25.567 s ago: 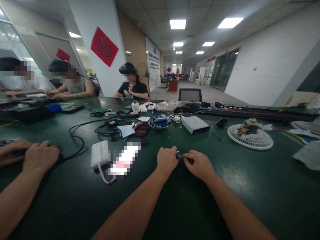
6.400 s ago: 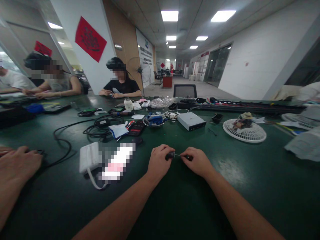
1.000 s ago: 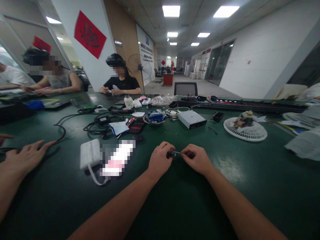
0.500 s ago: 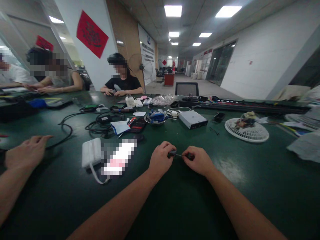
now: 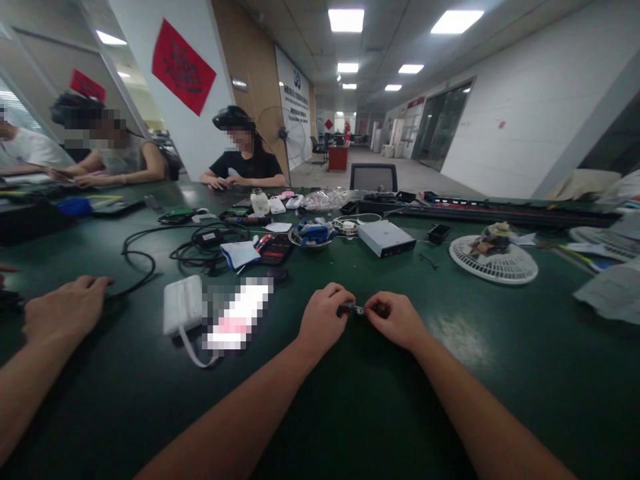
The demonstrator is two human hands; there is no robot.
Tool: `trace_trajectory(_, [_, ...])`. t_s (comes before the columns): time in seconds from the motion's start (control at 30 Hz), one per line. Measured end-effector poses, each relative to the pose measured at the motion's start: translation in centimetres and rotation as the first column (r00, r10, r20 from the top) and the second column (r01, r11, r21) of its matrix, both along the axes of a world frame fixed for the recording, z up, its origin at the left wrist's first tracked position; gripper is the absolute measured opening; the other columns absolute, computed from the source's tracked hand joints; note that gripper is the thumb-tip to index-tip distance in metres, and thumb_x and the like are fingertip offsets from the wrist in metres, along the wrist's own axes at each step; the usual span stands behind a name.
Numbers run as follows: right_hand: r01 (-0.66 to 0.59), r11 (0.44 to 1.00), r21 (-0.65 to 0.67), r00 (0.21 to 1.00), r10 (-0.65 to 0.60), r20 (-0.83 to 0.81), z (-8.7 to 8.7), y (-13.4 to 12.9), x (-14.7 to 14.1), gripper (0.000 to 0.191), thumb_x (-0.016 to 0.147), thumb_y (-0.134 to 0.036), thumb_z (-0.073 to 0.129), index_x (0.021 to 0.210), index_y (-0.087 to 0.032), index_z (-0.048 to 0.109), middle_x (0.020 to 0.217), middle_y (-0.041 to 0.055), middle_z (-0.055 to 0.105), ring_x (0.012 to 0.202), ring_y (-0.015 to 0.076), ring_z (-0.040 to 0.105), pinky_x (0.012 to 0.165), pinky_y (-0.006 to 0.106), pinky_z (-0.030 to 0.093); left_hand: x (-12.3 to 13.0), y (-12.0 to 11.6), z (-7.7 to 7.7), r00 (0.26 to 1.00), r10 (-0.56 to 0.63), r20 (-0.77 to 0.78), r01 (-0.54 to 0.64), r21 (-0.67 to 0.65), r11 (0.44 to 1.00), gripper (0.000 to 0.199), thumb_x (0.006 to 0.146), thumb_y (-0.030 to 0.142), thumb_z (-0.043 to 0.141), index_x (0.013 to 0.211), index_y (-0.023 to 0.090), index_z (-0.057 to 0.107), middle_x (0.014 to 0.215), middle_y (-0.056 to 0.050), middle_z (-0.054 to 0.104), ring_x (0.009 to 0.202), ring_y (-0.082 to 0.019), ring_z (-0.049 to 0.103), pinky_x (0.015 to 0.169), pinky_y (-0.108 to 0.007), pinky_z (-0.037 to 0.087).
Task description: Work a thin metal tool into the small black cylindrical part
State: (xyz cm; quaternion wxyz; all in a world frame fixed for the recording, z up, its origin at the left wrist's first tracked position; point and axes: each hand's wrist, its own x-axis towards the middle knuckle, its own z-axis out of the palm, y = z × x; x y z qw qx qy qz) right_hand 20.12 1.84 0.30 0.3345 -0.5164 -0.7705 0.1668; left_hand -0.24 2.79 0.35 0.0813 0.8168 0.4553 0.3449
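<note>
Low over the table, my left hand (image 5: 324, 319) is closed around a small dark piece (image 5: 345, 308), its fingers hiding most of it. From its right end sticks a short silvery metal part (image 5: 359, 310), too small to name surely. My right hand (image 5: 399, 321) is close beside it, thumb and forefinger pinched at the metal end. Something dark shows within the curl of its fingers; whether it is held there I cannot make out.
Left of my hands lie a white power bank (image 5: 183, 305) with a cable and a blurred bright phone-like slab (image 5: 237, 317). A co-worker's hand (image 5: 67, 307) rests near a black cable (image 5: 145, 257). Beyond are a silver drive box (image 5: 386, 237) and a white fan grille (image 5: 493, 267).
The metal part between my hands looked thin and edge-on; now a broader face shows. Both my hands stay nearly in place. The co-worker's hand at left has shifted slightly right.
</note>
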Motion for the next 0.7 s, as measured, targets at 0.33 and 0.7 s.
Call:
trace_trajectory(0.33, [0.128, 0.991, -0.051, 0.97, -0.114, 0.216, 0.4, 0.1, -0.3, 0.021, 0.088, -0.04, 0.065, 0.104, -0.029, 0.074, 0.09, 0.0017, 0.07, 0.076, 0.0181, 0.063, 0.063, 0.029, 0.04, -0.1, 0.0, 0.2, 0.994, 0.103, 0.022, -0.103, -0.016, 0.995, 0.024, 0.08, 0.004, 0.063, 0.093, 0.024, 0.067, 0.102, -0.001, 0.066, 0.096, -0.02, 0.061, 0.085, -0.035, 0.045])
trace_trajectory(0.7, [0.064, 0.995, -0.072, 0.997, -0.067, -0.034, -0.7, 0.9, 0.4, 0.015, 0.088, -0.033, 0.066, 0.094, -0.024, 0.078, 0.087, 0.0017, 0.073, 0.077, 0.0178, 0.064, 0.07, 0.03, 0.045, -0.1, 0.0, 0.1, 0.999, 0.046, 0.029, -0.045, -0.038, 0.998, 0.023, 0.077, 0.009, 0.072, 0.094, 0.024, 0.067, 0.101, 0.0, 0.068, 0.098, -0.021, 0.063, 0.085, -0.035, 0.046])
